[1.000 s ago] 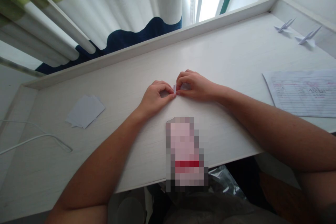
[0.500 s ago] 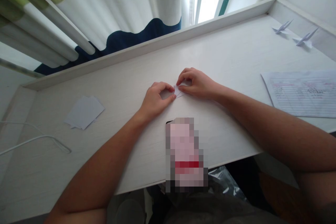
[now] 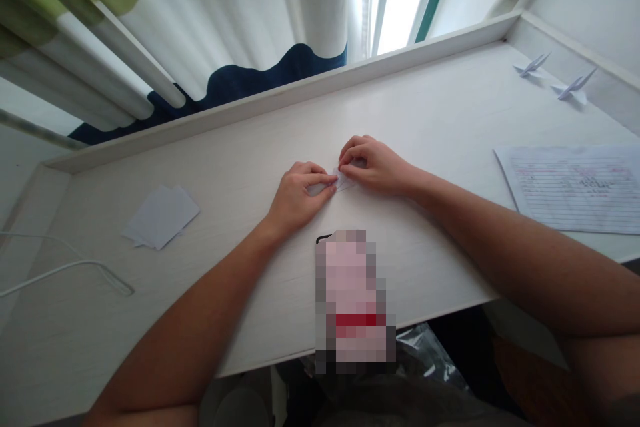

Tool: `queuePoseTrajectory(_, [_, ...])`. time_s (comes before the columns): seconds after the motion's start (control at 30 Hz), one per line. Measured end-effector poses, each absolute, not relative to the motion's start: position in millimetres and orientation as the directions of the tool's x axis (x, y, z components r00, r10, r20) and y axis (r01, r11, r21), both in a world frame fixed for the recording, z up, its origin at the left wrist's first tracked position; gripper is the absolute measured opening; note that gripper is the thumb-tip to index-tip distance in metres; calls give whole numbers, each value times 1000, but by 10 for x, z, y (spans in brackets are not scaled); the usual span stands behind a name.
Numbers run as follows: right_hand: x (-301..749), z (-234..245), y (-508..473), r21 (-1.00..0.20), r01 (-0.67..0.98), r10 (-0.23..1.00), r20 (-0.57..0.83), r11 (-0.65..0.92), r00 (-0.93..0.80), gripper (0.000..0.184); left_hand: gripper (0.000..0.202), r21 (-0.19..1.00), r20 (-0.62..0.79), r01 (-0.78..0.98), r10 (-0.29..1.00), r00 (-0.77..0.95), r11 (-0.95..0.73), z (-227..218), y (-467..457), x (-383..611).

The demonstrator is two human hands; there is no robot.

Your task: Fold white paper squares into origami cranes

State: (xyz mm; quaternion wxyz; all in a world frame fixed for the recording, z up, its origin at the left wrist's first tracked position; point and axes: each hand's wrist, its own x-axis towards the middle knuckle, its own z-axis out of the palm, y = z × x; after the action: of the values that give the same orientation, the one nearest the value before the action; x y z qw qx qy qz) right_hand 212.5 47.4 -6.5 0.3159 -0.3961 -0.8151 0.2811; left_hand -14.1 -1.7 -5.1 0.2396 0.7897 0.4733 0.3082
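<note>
A small folded piece of white paper [image 3: 344,183] lies on the desk between my two hands, partly covered by fingers. My left hand [image 3: 301,195] pinches its left side with thumb and forefinger close together. On the paper's upper right, my right hand [image 3: 373,163] has its thumb and fingertips pressed together. The exact folds are too small and hidden to make out. Two folded paper birds, one [image 3: 531,67] nearer the corner and another [image 3: 574,87] beside it, stand at the far right with their wings raised.
A stack of white paper squares [image 3: 163,217] lies at the left, near a white cable [image 3: 75,270]. Lined sheets with writing [image 3: 575,187] rest at the right. A blurred-out pinkish object [image 3: 350,280] is at the front edge. A raised rim [image 3: 260,101] runs along the desk's back.
My left forefinger has come down toward the thumb, narrowing the gap onto the paper. My right hand keeps nearly the same hold. The whole view has shifted slightly.
</note>
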Motion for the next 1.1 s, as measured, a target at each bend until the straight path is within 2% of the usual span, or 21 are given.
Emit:
queuePoseTrajectory(0.3, [2108,-110,493,-683,490,812,275,542,-515,12,12,650,288,605,886,364,-460,-60,-23,-134])
queuePoseTrajectory(0.83, [2079,-125,532,-629,516,791,291,582,-538,9,17,520,308,670,848,432,-530,-48,-45,-100])
queuePoseTrajectory(1.0, [2092,-135,550,-622,515,784,288,590,-550,8,12,576,344,626,850,399,-526,-53,-65,-111])
queuePoseTrajectory(1.1, [2092,-137,551,-624,513,785,293,589,-546,9,11,553,369,621,832,415,-555,-70,-53,-122])
